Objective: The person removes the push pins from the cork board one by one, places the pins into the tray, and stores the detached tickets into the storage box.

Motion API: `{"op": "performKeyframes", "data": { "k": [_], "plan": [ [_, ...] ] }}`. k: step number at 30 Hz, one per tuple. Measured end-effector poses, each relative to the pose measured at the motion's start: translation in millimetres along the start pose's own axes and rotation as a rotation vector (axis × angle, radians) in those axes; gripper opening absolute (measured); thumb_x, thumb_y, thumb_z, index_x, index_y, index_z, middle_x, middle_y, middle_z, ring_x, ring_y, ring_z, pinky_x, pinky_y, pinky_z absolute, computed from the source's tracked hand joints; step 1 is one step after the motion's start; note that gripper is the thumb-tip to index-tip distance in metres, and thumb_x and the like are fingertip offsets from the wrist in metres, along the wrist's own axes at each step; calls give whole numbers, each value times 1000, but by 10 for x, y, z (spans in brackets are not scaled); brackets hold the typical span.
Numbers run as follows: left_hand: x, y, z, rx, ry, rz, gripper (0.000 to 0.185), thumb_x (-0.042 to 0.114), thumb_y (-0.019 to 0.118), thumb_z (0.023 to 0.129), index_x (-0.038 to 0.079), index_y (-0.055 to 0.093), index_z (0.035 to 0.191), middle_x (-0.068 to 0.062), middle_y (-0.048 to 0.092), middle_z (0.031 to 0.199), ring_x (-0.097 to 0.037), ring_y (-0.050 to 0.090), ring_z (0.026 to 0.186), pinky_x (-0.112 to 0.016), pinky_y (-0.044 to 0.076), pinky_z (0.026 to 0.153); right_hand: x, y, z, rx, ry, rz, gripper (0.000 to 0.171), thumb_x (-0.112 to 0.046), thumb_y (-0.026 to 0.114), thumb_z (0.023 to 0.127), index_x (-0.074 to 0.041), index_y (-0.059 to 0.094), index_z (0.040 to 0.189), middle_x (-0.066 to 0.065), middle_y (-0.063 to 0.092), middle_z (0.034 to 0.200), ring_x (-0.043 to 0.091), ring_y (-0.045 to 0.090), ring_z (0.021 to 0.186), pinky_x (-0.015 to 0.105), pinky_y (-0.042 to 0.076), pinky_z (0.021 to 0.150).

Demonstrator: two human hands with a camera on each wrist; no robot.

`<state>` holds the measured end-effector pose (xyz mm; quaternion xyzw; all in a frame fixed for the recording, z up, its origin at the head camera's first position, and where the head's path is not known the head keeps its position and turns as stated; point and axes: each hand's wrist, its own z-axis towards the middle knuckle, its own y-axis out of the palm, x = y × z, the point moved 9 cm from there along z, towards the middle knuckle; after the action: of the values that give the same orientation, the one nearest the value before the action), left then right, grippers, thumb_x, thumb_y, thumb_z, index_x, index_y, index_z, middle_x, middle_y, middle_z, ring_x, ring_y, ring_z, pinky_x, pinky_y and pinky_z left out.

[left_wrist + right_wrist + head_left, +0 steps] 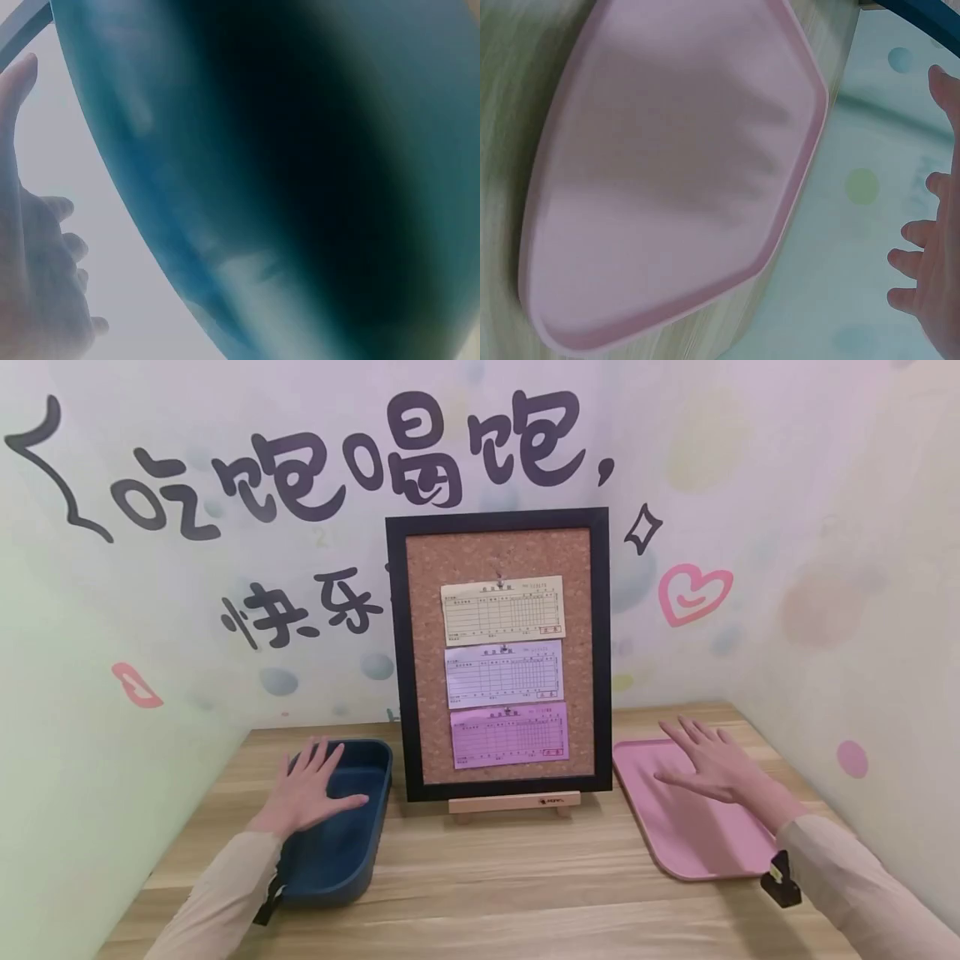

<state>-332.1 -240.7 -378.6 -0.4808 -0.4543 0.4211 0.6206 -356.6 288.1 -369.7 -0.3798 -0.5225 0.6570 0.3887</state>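
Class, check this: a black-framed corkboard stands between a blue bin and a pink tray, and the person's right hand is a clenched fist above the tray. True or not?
The right hand is not a clenched fist: it is open and spread above the pink tray, as the head view shows.

The blue tray (pixel 247 187) blurs in the left wrist view; the corkboard (pixel 500 552) hides some wall lettering (pixel 358 610).
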Motion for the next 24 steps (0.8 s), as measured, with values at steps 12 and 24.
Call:
{"op": "performKeyframes", "data": {
  "k": [12,24],
  "plan": [
    [21,8,29,-18,-2,-7,97,67,52,74,0,27,140,-29,15,145,-44,7,133,-65,5,103,-25,-103,26,35,-44,-5,77,-49,56,83,-1,33,137,33,25,139,48,27,125,64,20,99],
    [73,-36,0,6,17,-16,94,64,54,75,-1,30,139,-31,17,143,-46,9,132,-63,9,104,-49,-190,28,89,-59,-11,73,-49,57,82,-4,36,137,30,31,137,52,38,116,64,31,91]
  ]
}}
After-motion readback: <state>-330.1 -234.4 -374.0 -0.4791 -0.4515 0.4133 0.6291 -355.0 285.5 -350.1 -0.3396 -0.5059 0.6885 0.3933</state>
